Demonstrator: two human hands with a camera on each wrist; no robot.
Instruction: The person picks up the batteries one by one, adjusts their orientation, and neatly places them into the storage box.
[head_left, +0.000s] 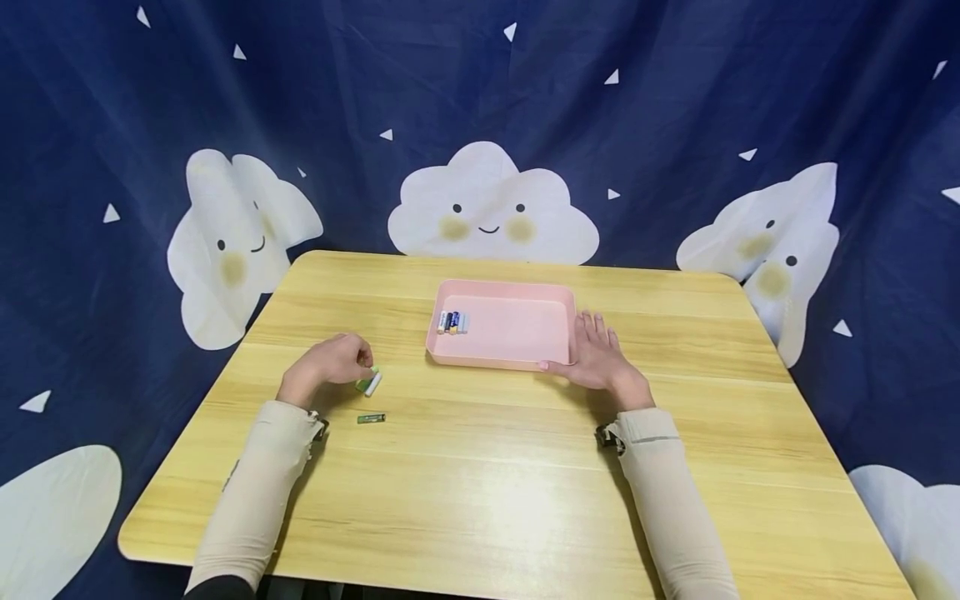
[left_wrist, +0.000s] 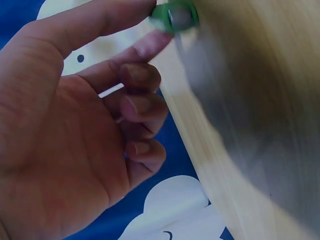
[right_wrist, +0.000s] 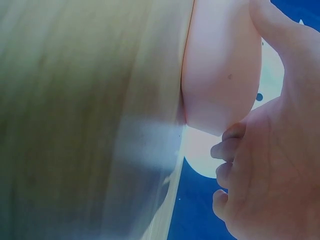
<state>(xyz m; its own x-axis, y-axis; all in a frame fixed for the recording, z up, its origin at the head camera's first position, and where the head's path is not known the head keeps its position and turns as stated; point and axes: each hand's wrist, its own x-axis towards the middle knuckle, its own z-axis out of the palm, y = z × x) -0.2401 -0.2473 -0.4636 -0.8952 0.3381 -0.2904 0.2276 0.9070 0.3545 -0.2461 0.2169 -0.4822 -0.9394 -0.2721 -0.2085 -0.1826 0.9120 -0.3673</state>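
Observation:
My left hand (head_left: pixel 333 360) is over the left part of the table. Its thumb and index finger pinch a small green battery (left_wrist: pixel 175 16), seen end-on and blurred in the left wrist view; the other fingers curl loosely, holding nothing. Right beside those fingertips is a white battery (head_left: pixel 373 384). Nearer the front, another green battery (head_left: pixel 371 418) lies on the wood. The pink tray (head_left: pixel 501 363) has several batteries (head_left: pixel 452 323) side by side at its left end. Against the tray's front right corner rests my right hand (head_left: pixel 596 357), fingers extended along the side and thumb at the front wall.
The wooden table (head_left: pixel 465 483) has rounded corners. A dark blue curtain (head_left: pixel 450 75) with white clouds and small triangles hangs behind and around it.

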